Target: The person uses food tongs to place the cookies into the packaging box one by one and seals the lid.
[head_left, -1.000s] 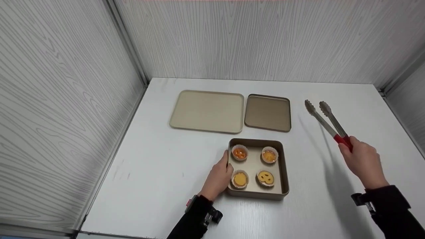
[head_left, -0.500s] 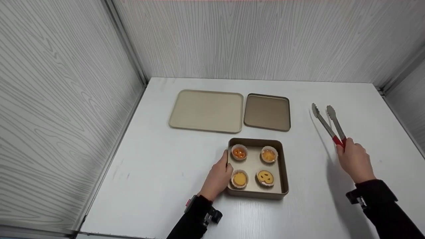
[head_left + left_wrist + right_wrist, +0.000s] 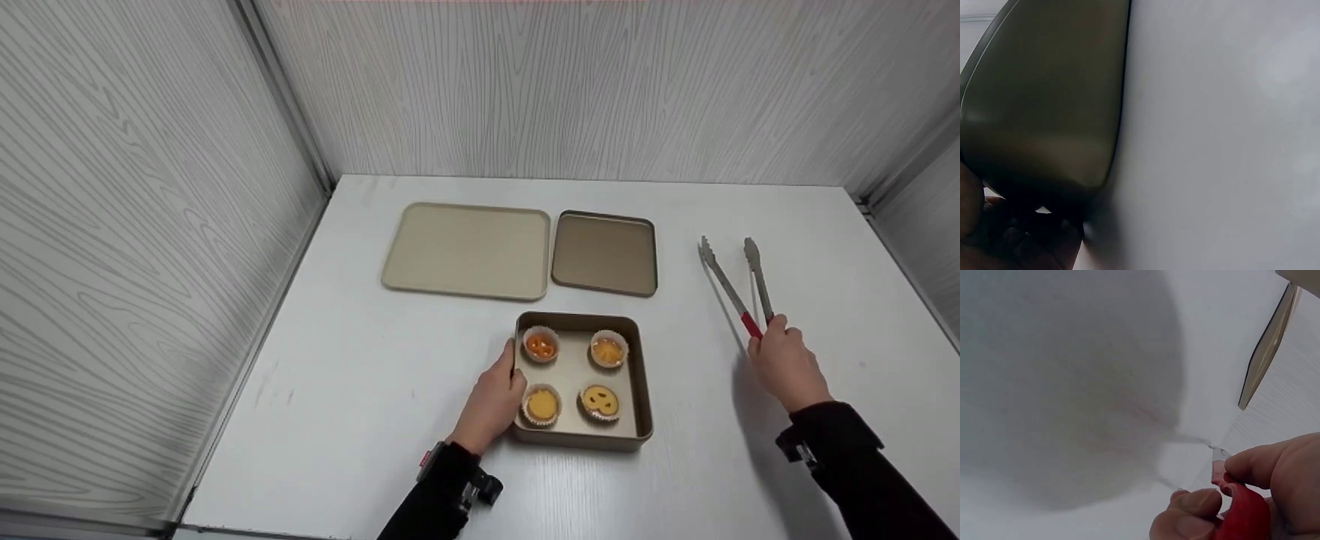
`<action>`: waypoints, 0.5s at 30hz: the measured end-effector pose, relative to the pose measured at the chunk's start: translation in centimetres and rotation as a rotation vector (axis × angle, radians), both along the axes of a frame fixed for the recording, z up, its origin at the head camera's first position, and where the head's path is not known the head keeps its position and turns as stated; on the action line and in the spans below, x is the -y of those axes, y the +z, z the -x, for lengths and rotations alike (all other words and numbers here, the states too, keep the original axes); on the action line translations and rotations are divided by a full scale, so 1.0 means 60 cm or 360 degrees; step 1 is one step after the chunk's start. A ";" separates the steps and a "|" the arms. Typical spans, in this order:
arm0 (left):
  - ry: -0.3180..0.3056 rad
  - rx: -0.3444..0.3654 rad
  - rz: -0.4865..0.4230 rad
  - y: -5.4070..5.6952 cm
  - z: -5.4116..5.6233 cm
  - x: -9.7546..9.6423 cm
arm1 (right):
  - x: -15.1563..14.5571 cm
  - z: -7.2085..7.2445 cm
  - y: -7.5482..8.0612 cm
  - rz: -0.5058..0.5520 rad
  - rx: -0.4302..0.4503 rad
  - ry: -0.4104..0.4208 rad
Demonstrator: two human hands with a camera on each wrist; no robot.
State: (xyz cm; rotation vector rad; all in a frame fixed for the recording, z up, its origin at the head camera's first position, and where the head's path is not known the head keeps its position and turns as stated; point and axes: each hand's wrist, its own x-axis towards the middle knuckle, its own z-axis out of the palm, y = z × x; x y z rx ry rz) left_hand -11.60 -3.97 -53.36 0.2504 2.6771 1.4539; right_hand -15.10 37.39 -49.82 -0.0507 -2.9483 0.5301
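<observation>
Gripping with both hands, well apart. Your left hand point(image 3: 489, 401) holds the left wall of a deep, square, brown metal baking pan point(image 3: 570, 377), thumb at the rim. Your right hand point(image 3: 789, 367) is clamped on a pair of silver metal tongs with red handles point(image 3: 729, 291), thumb and fingers round the red part; their scalloped ends stand spread, pointing away from you. Whether those ends touch the table point(image 3: 337, 375), you cannot tell.

Pan sits upright on the table, in front of you. Four small tarts in white fluted cups inside, one near each corner: glossy orange-red tart point(image 3: 541, 346) far left, pale orange tart point(image 3: 608, 351) far right, plain yellow tart point(image 3: 541, 405) near left, yellow tart with dark marks point(image 3: 599, 403) near right.

Beyond the pan: a flat, rectangular beige tray point(image 3: 467, 251), and just to its right a smaller, squarish brown tray point(image 3: 604, 253).
</observation>
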 end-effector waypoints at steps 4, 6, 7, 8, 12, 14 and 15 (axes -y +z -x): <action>0.0006 0.0004 -0.0005 0.001 0.000 0.000 | -0.003 0.002 0.002 -0.0019 0.0153 0.0011; 0.0008 0.0008 -0.0004 0.001 -0.001 0.000 | -0.006 0.004 0.003 -0.0016 0.0237 0.0024; 0.0007 0.0007 -0.0006 0.002 -0.001 0.001 | -0.006 0.004 0.003 -0.0012 0.0271 0.0029; 0.0004 0.0011 -0.0006 0.002 -0.001 0.001 | -0.007 0.004 0.004 -0.0005 0.0307 0.0034; -0.0012 0.0014 -0.0008 0.003 -0.001 0.001 | -0.011 0.004 0.002 0.0019 0.0419 0.0052; -0.0017 0.0009 -0.0008 0.003 -0.001 0.001 | -0.013 0.005 0.000 0.0025 0.0457 0.0056; -0.0017 0.0005 -0.0009 0.003 -0.001 0.001 | -0.013 0.005 -0.001 0.0026 0.0469 0.0056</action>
